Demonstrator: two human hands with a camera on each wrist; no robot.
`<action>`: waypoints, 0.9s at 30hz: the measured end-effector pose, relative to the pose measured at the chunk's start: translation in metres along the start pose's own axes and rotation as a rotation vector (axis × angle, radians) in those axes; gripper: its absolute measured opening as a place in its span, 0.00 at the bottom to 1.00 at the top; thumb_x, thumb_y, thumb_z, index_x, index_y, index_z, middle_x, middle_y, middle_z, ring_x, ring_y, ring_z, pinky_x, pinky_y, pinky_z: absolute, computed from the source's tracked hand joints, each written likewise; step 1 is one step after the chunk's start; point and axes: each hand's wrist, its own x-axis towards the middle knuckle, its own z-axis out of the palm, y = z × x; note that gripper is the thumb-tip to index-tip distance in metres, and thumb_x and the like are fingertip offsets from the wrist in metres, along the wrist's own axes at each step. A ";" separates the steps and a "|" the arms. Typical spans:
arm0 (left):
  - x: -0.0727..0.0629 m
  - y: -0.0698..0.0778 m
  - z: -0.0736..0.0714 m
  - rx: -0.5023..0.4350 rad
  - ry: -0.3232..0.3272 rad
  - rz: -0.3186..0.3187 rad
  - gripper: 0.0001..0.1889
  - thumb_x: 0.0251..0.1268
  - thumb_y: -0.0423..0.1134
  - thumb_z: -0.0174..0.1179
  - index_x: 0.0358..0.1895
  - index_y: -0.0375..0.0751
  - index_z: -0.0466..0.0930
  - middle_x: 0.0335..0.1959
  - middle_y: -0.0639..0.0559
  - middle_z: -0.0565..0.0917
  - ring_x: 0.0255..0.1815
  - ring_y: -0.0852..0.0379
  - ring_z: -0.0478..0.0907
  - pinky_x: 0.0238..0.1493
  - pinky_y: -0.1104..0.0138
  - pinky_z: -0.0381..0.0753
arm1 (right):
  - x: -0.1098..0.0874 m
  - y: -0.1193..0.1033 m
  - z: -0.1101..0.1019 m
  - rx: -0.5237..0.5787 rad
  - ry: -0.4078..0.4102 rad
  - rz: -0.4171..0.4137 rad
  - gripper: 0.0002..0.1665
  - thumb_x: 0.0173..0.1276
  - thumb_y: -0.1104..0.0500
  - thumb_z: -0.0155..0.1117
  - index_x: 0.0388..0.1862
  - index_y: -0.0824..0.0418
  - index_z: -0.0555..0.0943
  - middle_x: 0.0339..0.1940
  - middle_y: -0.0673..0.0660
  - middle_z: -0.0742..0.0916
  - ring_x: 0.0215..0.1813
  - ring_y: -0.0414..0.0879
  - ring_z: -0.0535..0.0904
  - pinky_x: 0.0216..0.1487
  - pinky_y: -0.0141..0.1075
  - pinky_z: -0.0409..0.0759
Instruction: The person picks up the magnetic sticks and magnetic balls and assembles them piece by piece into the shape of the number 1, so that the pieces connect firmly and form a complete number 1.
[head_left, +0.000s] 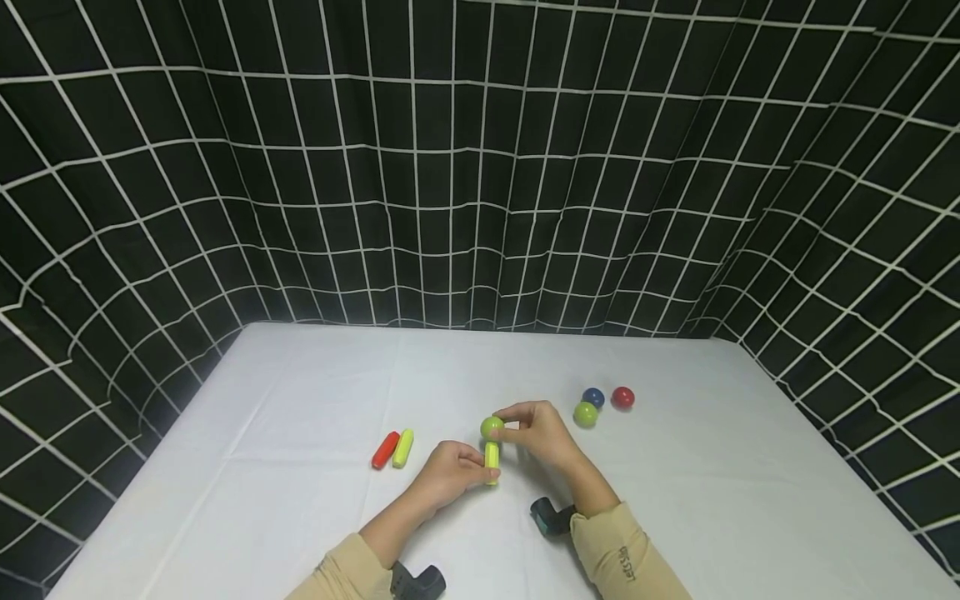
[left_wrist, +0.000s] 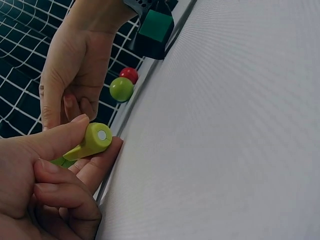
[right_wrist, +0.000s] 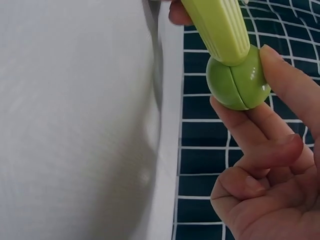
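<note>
Between finger and thumb, my left hand (head_left: 452, 475) pinches a yellow-green ribbed rod (head_left: 491, 461). A pale round spot marks the rod's free end in the left wrist view. My right hand (head_left: 543, 432) pinches a shiny green ball (head_left: 492, 428) with a seam line across it. The right wrist view shows the rod's other end (right_wrist: 227, 42) meeting the ball (right_wrist: 237, 85). Both pieces are held up over the white table, the ball on the far side of the rod.
A red rod (head_left: 386, 450) and a yellow-green rod (head_left: 402, 448) lie side by side left of the hands. On the right, a blue ball (head_left: 593, 397), another green ball (head_left: 586, 414) and a red ball (head_left: 622, 397) sit grouped on the white table (head_left: 300, 392). A dark gridded curtain (head_left: 480, 183) surrounds it.
</note>
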 end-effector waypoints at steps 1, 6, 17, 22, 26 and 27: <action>0.000 0.000 0.000 -0.001 0.001 0.000 0.14 0.50 0.42 0.69 0.32 0.33 0.82 0.24 0.48 0.85 0.28 0.61 0.74 0.30 0.70 0.71 | -0.001 0.000 0.000 0.001 -0.001 0.002 0.16 0.50 0.56 0.74 0.38 0.62 0.85 0.38 0.59 0.88 0.21 0.39 0.63 0.21 0.26 0.61; -0.002 0.000 0.000 -0.001 0.001 0.000 0.13 0.49 0.42 0.69 0.32 0.33 0.82 0.24 0.48 0.85 0.28 0.61 0.75 0.32 0.70 0.72 | -0.003 0.000 0.001 -0.001 -0.005 0.007 0.16 0.50 0.56 0.74 0.37 0.62 0.86 0.37 0.58 0.88 0.21 0.39 0.64 0.20 0.26 0.61; -0.001 0.001 -0.001 0.001 -0.006 0.013 0.14 0.50 0.42 0.69 0.31 0.33 0.83 0.25 0.47 0.86 0.28 0.60 0.75 0.31 0.69 0.72 | 0.001 0.006 0.000 0.006 -0.050 -0.044 0.17 0.51 0.56 0.73 0.38 0.64 0.85 0.39 0.60 0.88 0.20 0.38 0.63 0.20 0.26 0.61; 0.000 0.000 0.000 0.012 -0.002 0.004 0.14 0.52 0.44 0.67 0.31 0.33 0.83 0.19 0.53 0.81 0.21 0.62 0.70 0.24 0.72 0.69 | 0.003 0.008 0.001 0.022 -0.071 -0.022 0.17 0.51 0.56 0.73 0.38 0.65 0.85 0.38 0.60 0.88 0.21 0.39 0.64 0.21 0.27 0.62; 0.001 0.000 0.000 0.006 -0.004 -0.015 0.14 0.55 0.45 0.65 0.30 0.34 0.83 0.12 0.58 0.74 0.13 0.65 0.64 0.16 0.75 0.64 | 0.002 0.010 0.002 0.048 -0.085 0.015 0.17 0.51 0.58 0.73 0.38 0.65 0.85 0.37 0.61 0.88 0.23 0.41 0.65 0.22 0.27 0.64; 0.001 0.000 0.000 0.001 -0.007 -0.019 0.14 0.56 0.46 0.64 0.29 0.34 0.83 0.11 0.59 0.72 0.11 0.66 0.64 0.14 0.76 0.63 | 0.002 0.010 0.002 0.055 -0.088 0.024 0.17 0.51 0.58 0.73 0.38 0.66 0.85 0.38 0.61 0.88 0.24 0.41 0.66 0.23 0.28 0.65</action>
